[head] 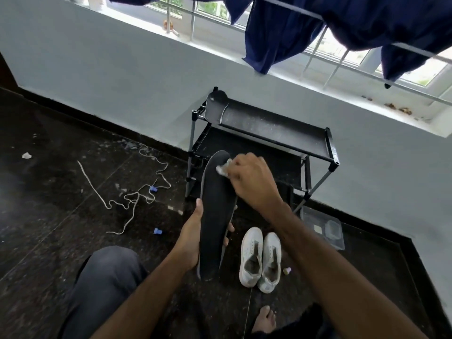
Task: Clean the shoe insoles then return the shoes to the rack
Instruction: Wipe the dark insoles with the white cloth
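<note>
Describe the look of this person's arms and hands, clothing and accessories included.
Both forearms are bare, with no sleeve showing up to the frame edge. The left hand and right hand are ungloved, and no watch, ring or bracelet is visible. Dark grey trousers cover the raised knee.

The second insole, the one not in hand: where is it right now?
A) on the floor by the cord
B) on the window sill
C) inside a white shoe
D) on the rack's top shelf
D: the second insole lies at the left end of the rack's top shelf, while the left hand holds the other insole.
</note>
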A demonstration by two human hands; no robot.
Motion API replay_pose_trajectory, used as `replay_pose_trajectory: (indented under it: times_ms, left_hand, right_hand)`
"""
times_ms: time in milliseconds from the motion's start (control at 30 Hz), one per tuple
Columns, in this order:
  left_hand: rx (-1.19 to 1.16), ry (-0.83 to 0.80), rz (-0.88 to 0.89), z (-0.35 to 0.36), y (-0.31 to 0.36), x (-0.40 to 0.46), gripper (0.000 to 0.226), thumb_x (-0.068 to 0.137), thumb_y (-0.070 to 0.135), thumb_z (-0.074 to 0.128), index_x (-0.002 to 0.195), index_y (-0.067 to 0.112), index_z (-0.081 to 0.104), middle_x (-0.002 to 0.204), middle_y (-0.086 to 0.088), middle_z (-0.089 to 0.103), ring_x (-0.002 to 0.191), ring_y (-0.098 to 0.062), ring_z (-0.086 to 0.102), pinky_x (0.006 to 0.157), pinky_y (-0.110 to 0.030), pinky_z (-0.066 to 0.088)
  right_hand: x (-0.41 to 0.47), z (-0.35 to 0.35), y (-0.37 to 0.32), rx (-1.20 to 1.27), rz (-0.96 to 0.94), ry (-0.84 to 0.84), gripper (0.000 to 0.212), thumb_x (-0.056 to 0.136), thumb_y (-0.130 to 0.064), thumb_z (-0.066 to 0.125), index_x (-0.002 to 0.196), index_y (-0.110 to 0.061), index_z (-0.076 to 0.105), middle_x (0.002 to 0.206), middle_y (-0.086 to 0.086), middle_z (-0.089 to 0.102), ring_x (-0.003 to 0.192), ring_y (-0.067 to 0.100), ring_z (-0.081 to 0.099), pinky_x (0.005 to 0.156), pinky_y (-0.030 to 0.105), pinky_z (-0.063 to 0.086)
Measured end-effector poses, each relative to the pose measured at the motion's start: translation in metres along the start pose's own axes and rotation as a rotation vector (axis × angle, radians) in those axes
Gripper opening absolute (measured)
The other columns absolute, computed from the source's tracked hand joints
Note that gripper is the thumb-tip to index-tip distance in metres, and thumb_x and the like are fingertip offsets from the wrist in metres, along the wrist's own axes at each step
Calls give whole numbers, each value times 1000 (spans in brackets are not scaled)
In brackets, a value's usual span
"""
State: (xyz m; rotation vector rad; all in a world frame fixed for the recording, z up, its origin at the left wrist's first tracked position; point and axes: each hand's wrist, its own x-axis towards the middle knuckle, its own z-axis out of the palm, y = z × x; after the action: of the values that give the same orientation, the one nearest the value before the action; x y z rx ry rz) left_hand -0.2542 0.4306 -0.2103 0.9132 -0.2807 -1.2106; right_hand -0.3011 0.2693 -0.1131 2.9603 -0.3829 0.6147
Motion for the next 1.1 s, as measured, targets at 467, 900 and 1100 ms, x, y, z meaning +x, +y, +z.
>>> replay_pose_trajectory:
  times_ms: [467, 900, 1100]
  left_hand:
    - [-82, 155, 27, 16, 17, 3, 40, 103, 23, 45, 138, 4, 50, 119, -33, 66, 81, -43, 72, 68, -52, 61]
    - [637, 327, 143, 49, 138, 218, 29, 99, 13, 57, 127, 8, 57, 115, -14, 70, 102, -29, 69, 82, -39, 58]
    - [885, 392, 227, 37, 190, 349, 35, 93, -3, 65, 126, 5, 55, 117, -12, 68, 102, -23, 66, 87, -32, 55]
  right_hand:
    - [-27, -28, 12, 740, 438, -47, 18, 91, -16, 67, 103, -24, 77, 103, -9, 68, 96, 2, 61, 82, 15, 45]
    - [96, 42, 138, 1151, 792, 111, 9, 93, -14, 66, 93, -15, 75, 102, -4, 72, 93, 17, 67, 82, 31, 58]
    - [180, 110, 209, 1233, 912, 155, 11, 86, -19, 71, 82, -25, 78, 85, -4, 75, 89, 19, 72, 84, 47, 62]
